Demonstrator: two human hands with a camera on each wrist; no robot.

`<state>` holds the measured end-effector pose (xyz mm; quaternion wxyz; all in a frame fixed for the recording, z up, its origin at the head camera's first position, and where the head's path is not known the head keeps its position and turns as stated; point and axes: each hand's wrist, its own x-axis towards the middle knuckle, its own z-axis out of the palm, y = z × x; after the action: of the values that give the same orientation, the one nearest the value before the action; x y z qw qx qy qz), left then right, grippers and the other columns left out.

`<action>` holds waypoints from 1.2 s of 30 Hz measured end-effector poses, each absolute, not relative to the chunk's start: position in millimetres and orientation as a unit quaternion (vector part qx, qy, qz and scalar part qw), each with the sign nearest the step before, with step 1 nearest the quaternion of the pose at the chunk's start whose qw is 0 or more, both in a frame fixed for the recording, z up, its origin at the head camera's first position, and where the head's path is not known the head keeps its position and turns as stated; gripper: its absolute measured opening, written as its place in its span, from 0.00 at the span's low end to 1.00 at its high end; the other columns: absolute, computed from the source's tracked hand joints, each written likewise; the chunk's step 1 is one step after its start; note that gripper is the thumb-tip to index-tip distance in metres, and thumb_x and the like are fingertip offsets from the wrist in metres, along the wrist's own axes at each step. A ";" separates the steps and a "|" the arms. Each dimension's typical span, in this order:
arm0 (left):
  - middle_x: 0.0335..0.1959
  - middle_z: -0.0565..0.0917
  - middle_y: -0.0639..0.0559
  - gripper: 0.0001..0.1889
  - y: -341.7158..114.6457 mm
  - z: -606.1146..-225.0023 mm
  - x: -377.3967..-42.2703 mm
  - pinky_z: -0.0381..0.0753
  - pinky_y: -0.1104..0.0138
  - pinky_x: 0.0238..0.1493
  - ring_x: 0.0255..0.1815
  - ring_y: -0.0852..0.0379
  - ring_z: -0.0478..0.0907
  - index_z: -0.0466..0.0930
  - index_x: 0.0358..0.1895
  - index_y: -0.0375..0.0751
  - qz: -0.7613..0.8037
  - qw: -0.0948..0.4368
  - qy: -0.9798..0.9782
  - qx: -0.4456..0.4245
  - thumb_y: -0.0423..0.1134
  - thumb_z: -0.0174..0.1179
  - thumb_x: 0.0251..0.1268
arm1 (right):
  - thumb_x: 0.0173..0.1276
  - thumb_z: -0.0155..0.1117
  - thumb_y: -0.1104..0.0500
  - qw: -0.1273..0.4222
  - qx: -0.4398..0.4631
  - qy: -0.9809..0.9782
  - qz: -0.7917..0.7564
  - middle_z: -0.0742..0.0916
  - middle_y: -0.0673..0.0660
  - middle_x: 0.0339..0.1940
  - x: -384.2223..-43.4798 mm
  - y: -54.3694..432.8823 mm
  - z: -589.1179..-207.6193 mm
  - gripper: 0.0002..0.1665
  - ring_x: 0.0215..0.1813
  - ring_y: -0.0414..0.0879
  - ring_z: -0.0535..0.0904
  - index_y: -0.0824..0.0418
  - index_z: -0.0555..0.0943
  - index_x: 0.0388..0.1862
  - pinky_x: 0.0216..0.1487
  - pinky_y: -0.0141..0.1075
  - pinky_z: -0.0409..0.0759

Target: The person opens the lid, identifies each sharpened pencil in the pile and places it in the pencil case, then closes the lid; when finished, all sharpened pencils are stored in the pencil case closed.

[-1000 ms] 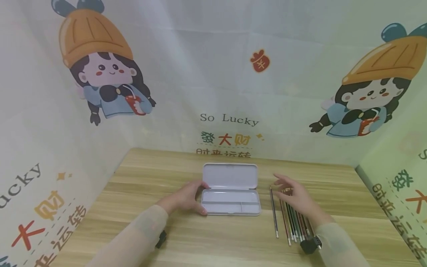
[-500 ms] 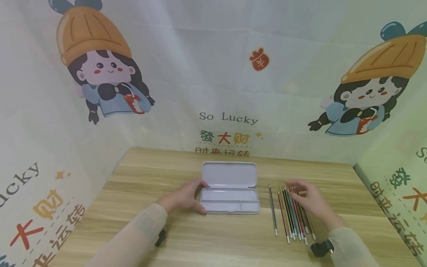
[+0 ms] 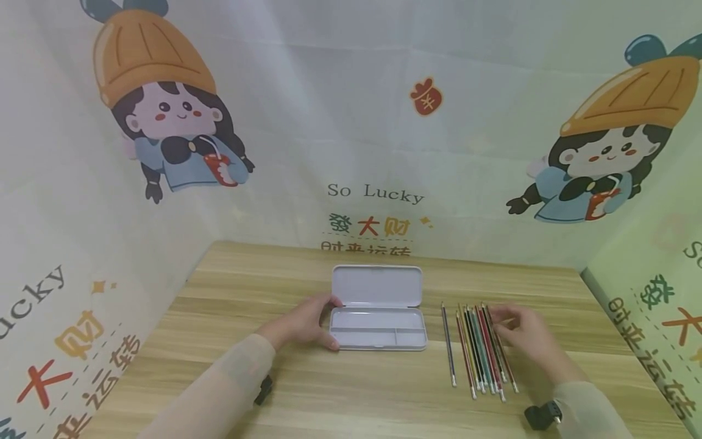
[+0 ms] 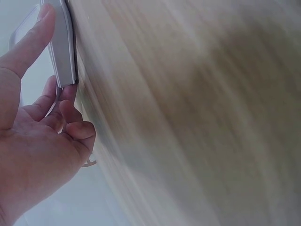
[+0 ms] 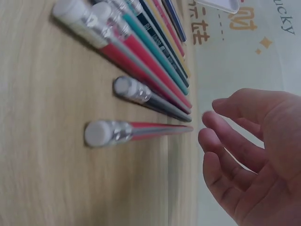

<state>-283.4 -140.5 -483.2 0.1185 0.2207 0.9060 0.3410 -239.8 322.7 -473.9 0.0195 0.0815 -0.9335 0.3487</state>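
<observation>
An opened white pencil case (image 3: pixel 356 319) lies on the table, its lid (image 3: pixel 376 285) tipped back and its divided compartments bare. My left hand (image 3: pixel 300 322) grips its left end, thumb at the front corner and fingers at the hinge side; the left wrist view shows the thumb (image 4: pixel 35 40) along the case edge (image 4: pixel 61 52). To the right, several eraser-tipped pencils (image 3: pixel 478 347) lie side by side, erasers toward me. A dark blue pencil (image 3: pixel 448 344) lies slightly apart on their left. My right hand (image 3: pixel 523 329) is just right of the pencils' far ends, fingers loosely bent, holding nothing.
The wood-grain table (image 3: pixel 263 280) meets a printed cloth backdrop (image 3: pixel 296 122) at the back and both sides. A small black device (image 3: pixel 540 416) sits at the right wrist, and another (image 3: pixel 264 390) at the left.
My right hand has moved rightward across the pencils' far ends, uncovering them, and now sits beside the bunch. My left hand keeps its grip on the case.
</observation>
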 end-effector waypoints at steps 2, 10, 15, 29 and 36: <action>0.64 0.78 0.38 0.44 -140.0 -483.0 -283.4 0.66 0.45 0.77 0.70 0.39 0.72 0.74 0.63 0.35 0.342 0.120 0.905 0.220 0.40 0.86 0.38 | 0.65 0.67 0.69 0.016 0.085 -0.936 0.342 0.90 0.64 0.45 -239.0 324.6 -474.5 0.18 0.42 0.48 0.85 0.70 0.83 0.55 0.39 0.32 0.84; 0.64 0.78 0.38 0.43 -139.0 -482.1 -282.7 0.66 0.45 0.78 0.70 0.39 0.71 0.74 0.63 0.36 0.346 0.124 0.903 0.221 0.38 0.85 0.38 | 0.62 0.70 0.69 0.000 0.096 -0.944 0.314 0.90 0.62 0.40 -238.8 327.0 -478.5 0.16 0.39 0.49 0.86 0.70 0.85 0.50 0.38 0.38 0.87; 0.63 0.78 0.38 0.43 -139.8 -484.6 -283.9 0.66 0.44 0.78 0.70 0.39 0.72 0.74 0.62 0.35 0.345 0.124 0.902 0.226 0.39 0.85 0.38 | 0.62 0.70 0.69 -0.005 0.093 -0.949 0.301 0.90 0.61 0.40 -239.4 325.4 -480.5 0.16 0.41 0.52 0.87 0.71 0.85 0.49 0.41 0.44 0.89; 0.65 0.77 0.37 0.44 -145.0 -487.4 -283.6 0.66 0.44 0.77 0.70 0.37 0.71 0.72 0.64 0.36 0.334 0.118 0.904 0.239 0.42 0.85 0.40 | 0.63 0.73 0.63 -0.030 0.090 -0.969 0.228 0.88 0.54 0.34 -249.1 314.8 -474.4 0.15 0.37 0.45 0.83 0.67 0.86 0.48 0.36 0.40 0.84; 0.64 0.78 0.37 0.44 -143.7 -485.3 -285.3 0.67 0.43 0.77 0.70 0.37 0.72 0.72 0.64 0.35 0.340 0.119 0.901 0.244 0.42 0.85 0.40 | 0.64 0.73 0.61 -0.043 0.058 -0.973 0.221 0.89 0.57 0.37 -250.6 313.0 -471.4 0.17 0.38 0.48 0.85 0.67 0.85 0.50 0.37 0.44 0.87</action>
<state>-285.3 -143.7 -485.3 0.1187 0.2440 0.9006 0.3396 -250.6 313.0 -471.4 -0.0426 0.0576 -0.9726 0.2212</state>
